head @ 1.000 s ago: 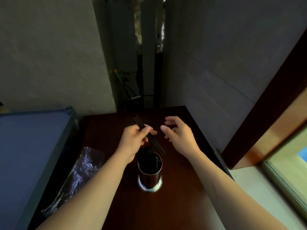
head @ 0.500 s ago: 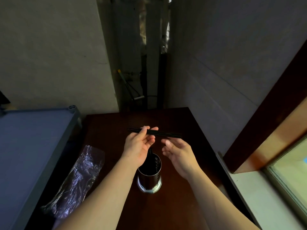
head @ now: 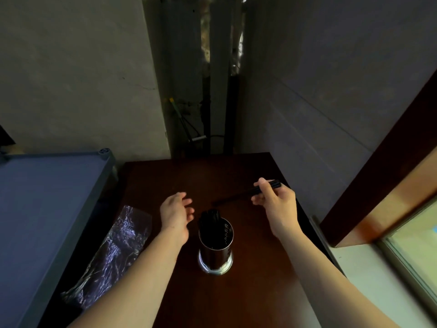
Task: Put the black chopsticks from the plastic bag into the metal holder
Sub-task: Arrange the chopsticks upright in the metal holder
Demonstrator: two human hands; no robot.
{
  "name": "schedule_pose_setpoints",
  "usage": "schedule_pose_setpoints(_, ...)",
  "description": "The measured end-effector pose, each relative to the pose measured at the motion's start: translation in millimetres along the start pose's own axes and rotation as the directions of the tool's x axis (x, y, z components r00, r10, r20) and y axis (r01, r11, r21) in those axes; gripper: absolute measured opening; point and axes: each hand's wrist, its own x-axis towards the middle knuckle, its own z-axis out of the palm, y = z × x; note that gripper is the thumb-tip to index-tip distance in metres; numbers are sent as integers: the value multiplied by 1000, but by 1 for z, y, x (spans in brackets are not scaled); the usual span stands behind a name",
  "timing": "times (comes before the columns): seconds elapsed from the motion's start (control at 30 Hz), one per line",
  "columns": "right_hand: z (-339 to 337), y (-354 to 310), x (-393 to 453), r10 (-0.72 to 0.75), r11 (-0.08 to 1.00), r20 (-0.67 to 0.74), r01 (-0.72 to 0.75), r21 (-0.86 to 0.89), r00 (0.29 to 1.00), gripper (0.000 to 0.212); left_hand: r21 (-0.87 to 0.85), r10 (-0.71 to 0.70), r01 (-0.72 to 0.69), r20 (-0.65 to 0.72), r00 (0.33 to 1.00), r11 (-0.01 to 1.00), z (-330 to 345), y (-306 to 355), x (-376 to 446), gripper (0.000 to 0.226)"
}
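While pinched in right hand (head: 276,204) fingertips, black chopsticks (head: 238,196) angled leftward

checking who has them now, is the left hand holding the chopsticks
No, the left hand is open and empty; the right hand holds the chopsticks.
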Motion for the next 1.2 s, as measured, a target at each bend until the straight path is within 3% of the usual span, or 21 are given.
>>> schedule_pose_setpoints(0.13,-3,6,-5,-20,930,213,97,-355,977,14,225,147,-142,-5,989,964,-14,-15,6,24)
schedule_pose_setpoints(0.3,12,19,-14,64,775,389,199,-599,919,19,398,160,-193,117,980,897,-20,-31,9,33)
schedule_pose_setpoints(0.57,28,53,-15,215,691,396,148,-707,893,21,532,111,-211,213,971,820,-26,-38,10,42)
schedule_pose_setpoints(0.9,32,85,-10,204,647,396,180,-741,895,8,675,27,-300,383,923,674,-25,-41,10,67)
schedule_pose_setpoints(1.07,33,93,-12,209,654,382,162,-739,900,11,711,171,-486,470,866,508,-19,-47,9,63)
schedule_pose_setpoints(1.2,28,91,-17,179,698,344,127,-704,922,40,705,234,-566,518,823,428,-17,-49,6,51)
